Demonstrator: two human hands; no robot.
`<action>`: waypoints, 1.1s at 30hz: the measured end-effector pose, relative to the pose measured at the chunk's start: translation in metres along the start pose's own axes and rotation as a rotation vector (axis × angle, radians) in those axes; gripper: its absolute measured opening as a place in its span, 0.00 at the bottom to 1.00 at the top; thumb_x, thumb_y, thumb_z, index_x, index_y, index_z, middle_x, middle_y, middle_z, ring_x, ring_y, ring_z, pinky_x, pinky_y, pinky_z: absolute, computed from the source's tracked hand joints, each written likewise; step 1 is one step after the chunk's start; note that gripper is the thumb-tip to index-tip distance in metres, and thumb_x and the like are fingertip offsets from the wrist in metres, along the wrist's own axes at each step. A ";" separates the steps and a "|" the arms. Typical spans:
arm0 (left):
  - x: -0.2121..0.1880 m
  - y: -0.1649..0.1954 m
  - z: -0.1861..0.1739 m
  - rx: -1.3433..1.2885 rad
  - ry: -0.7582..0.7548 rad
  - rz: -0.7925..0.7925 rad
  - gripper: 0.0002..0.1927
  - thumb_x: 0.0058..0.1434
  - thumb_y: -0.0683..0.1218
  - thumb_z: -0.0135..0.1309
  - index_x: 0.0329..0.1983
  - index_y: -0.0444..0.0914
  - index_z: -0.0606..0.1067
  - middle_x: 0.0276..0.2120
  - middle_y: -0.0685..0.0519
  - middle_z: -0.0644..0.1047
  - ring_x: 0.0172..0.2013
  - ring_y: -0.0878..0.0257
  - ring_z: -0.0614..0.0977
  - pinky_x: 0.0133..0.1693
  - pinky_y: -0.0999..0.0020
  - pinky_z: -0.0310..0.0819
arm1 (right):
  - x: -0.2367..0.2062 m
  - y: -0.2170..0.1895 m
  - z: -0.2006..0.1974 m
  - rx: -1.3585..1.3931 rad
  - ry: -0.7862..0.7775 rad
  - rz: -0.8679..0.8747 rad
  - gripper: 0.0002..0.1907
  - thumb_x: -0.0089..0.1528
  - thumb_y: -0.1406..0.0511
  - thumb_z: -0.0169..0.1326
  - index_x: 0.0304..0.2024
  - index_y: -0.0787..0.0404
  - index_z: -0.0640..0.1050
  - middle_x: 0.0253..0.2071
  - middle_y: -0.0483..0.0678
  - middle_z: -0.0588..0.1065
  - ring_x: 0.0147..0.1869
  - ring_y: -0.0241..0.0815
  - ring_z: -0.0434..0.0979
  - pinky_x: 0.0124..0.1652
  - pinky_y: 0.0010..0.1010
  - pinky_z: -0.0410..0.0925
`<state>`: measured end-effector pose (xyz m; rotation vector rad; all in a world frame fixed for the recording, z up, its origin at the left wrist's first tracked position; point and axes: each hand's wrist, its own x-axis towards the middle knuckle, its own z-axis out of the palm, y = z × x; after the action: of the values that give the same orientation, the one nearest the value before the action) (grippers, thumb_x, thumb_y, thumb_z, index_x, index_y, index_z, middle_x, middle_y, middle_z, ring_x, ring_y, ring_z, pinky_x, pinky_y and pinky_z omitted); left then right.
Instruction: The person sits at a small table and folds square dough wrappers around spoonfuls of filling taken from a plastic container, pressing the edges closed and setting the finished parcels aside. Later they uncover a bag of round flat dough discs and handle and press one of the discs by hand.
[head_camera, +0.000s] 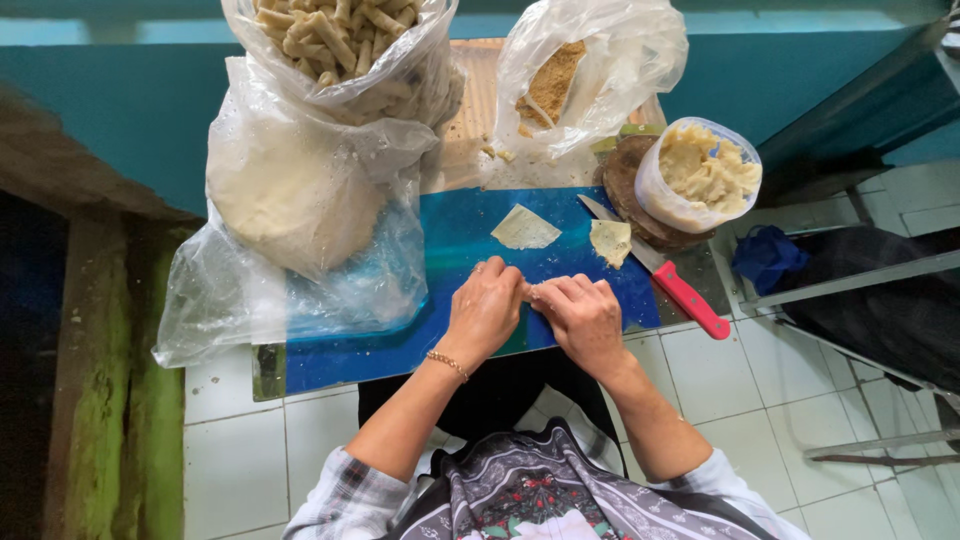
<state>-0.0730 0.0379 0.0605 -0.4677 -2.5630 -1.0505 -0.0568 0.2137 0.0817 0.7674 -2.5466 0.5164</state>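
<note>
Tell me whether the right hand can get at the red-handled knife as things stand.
Probably yes: the red-handled knife lies uncovered on the blue board just beside the right hand, nothing between them, though that hand is busy pinching something small.

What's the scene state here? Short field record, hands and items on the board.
left hand: pressed against right, pinching a small piece, mostly hidden
right hand: fingers meet the left hand's over the blue board
dough squares: two flat, one mid-board, one by the knife
knife: red handle, lying at board's right edge
tub of filling: open, upper right
bag of dough: left, on board
bag of rolled sticks: top
</note>
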 end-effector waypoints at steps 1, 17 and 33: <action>0.000 0.002 0.001 -0.003 0.024 -0.010 0.05 0.62 0.45 0.57 0.34 0.38 0.76 0.34 0.48 0.73 0.37 0.50 0.78 0.34 0.56 0.75 | 0.002 0.001 0.003 -0.006 0.013 0.022 0.09 0.57 0.66 0.62 0.40 0.54 0.80 0.38 0.40 0.78 0.41 0.43 0.75 0.39 0.38 0.64; 0.038 -0.031 0.013 0.027 0.010 -0.026 0.10 0.61 0.42 0.55 0.45 0.35 0.75 0.40 0.43 0.74 0.44 0.44 0.77 0.41 0.51 0.76 | 0.033 0.012 0.000 -0.065 -0.107 0.061 0.05 0.60 0.63 0.62 0.38 0.52 0.82 0.37 0.43 0.80 0.43 0.45 0.79 0.43 0.40 0.66; 0.067 -0.055 0.041 -0.086 0.143 -0.058 0.06 0.61 0.42 0.58 0.36 0.38 0.71 0.35 0.47 0.76 0.39 0.47 0.79 0.41 0.51 0.74 | 0.233 0.088 0.001 -0.275 -0.023 0.224 0.12 0.65 0.56 0.61 0.36 0.56 0.86 0.33 0.57 0.79 0.36 0.62 0.81 0.35 0.52 0.71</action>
<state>-0.1626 0.0418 0.0276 -0.3286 -2.4265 -1.1735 -0.2852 0.1818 0.1768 0.3947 -2.6650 0.2169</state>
